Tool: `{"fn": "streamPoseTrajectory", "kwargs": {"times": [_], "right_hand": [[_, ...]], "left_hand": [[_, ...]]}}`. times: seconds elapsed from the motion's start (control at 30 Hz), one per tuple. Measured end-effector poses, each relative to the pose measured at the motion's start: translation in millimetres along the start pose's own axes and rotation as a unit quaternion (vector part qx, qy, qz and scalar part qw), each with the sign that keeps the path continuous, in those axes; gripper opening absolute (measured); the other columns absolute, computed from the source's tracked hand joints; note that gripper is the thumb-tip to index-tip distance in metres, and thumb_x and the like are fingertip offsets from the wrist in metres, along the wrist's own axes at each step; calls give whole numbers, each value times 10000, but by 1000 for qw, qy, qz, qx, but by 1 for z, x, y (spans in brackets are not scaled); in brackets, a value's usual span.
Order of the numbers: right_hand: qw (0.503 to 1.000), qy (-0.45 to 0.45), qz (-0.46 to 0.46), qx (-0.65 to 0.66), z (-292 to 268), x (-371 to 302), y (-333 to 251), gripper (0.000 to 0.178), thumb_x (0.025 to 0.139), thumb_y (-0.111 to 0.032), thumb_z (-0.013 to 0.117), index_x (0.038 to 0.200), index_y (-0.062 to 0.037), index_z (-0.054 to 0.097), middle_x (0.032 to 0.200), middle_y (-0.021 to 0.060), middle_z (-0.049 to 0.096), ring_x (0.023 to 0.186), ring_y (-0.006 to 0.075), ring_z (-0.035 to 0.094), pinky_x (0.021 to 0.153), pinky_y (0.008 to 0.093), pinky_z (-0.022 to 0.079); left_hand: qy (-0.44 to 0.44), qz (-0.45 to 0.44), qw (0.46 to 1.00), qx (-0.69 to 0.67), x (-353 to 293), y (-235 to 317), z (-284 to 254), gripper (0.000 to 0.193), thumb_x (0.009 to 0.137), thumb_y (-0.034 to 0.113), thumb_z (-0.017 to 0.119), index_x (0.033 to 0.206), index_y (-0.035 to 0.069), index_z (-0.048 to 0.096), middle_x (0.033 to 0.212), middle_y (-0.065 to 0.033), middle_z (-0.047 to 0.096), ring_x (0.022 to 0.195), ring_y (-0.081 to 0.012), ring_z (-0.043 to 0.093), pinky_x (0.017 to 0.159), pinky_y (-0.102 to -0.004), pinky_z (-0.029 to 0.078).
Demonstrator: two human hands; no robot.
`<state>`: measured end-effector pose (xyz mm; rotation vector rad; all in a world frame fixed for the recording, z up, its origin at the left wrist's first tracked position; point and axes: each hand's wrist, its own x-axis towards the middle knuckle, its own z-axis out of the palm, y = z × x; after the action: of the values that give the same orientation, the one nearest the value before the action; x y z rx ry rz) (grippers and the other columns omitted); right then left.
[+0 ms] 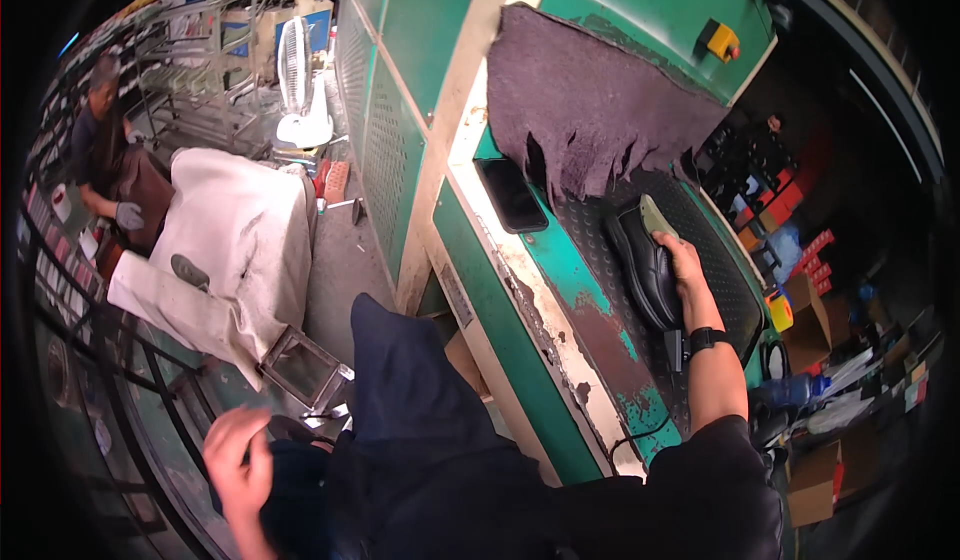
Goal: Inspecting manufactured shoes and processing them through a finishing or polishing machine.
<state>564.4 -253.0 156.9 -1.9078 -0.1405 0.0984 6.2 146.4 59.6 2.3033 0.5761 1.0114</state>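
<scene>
A black shoe (643, 272) lies on the studded black conveyor belt (586, 222) of a green machine. A pale green shoe last (659, 218) sticks up out of its far end. My right hand (681, 260) is closed around the last, with the thumb and fingers on it and the palm beside the shoe. The wrist bears a black band. Low on the left, away from the machine, my left hand (240, 465) hangs in the air. Its fingers are loosely bent, the thumb stands apart, and no object shows in it.
A ragged dark cloth (600, 105) hangs over the machine's opening. A phone (511, 196) lies on the machine's edge. A yellow switch box (719, 40) sits above. At left, a gloved person (112, 165) stands by a cloth-covered table (245, 210). A white fan (298, 85) stands behind.
</scene>
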Motion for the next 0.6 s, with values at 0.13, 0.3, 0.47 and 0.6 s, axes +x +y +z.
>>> {"fn": "streamPoseTrajectory", "kwargs": {"times": [0.13,0.3,0.47,0.6], "right_hand": [[869,-254,-9,424,34,-67,-46,531,914,-419,644,1304,-62,597,1158,109,686,879,233,690,803,357,562],[801,-344,-61,486,140,-171,-81,775,991,-633,419,1571,-129,321,1575,224,351,1427,359,398,1162,510,376],[747,-504,-29,432,289,-211,-29,454,1011,-461,505,1168,-81,699,1341,300,578,1325,445,475,1165,543,309],[746,-495,328,302,419,-234,60,301,990,-293,626,1009,7,654,1027,174,710,982,301,687,910,457,563]], "left_hand": [[-165,-46,915,-365,38,48,53,403,841,-20,642,1240,27,676,1217,-139,693,1107,-273,679,943,-373,539],[-333,-120,586,-729,55,101,86,1040,886,198,660,1617,130,-77,1670,-192,95,1516,-326,245,1183,-475,312],[-204,-92,871,-437,-21,58,62,1134,896,268,700,1581,52,-177,1664,-227,-23,1543,-318,73,1232,-364,117],[-2,-487,488,-724,-79,4,78,912,945,188,566,1610,111,-53,1538,-231,356,1275,-301,549,1055,-414,469]]}}
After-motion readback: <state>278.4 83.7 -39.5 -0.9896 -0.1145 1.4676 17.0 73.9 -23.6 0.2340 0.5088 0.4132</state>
